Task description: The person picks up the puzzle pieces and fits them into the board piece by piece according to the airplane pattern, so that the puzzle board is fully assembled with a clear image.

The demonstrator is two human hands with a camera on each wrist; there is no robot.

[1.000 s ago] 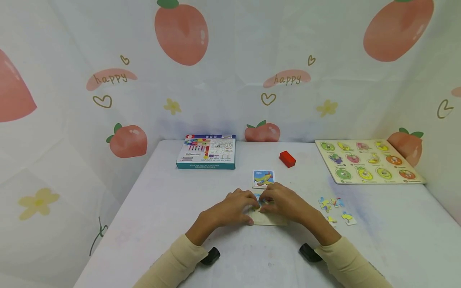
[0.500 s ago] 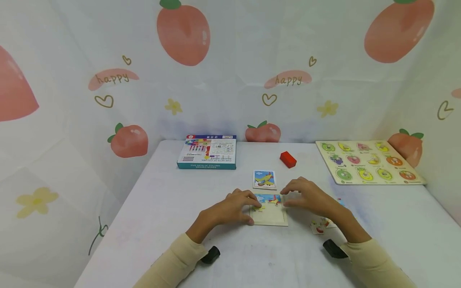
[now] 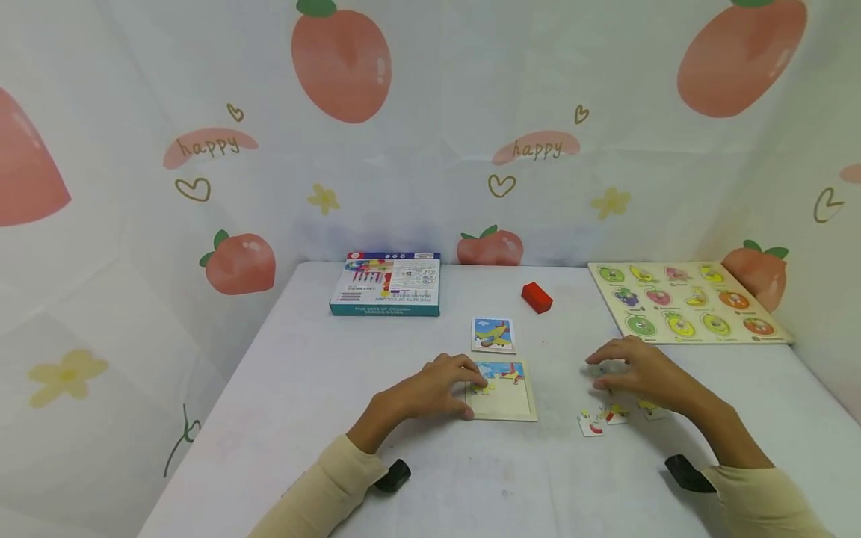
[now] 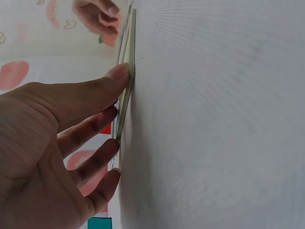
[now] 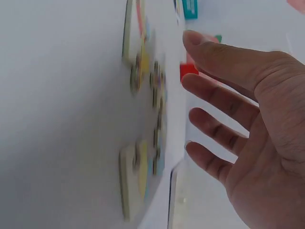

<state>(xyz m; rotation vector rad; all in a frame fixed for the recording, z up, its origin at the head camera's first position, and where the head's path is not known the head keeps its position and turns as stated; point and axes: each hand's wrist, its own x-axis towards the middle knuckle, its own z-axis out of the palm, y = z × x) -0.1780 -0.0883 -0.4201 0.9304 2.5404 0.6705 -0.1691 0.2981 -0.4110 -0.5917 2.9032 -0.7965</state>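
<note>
A shallow jigsaw tray lies on the table, with blue-sky and red pieces along its far side and small yellow ones beside my fingers. My left hand grips its left side: the thumb presses the near edge, and the index finger reaches over the yellow pieces. Off to the right, my right hand hovers over loose jigsaw pieces, fingers spread and nothing between them. Its wrist view shows several blurred pieces below the fingers. A picture card of a yellow airplane sits just beyond the tray.
A red block lies farther back. The fruit puzzle board occupies the back right, and a flat box with a teal side stands at the back left. A printed cloth hangs behind the table.
My right hand has let go at the tray and moved right, over the loose pieces. Red pieces now show in the tray's far right. The left hand stays in place.
</note>
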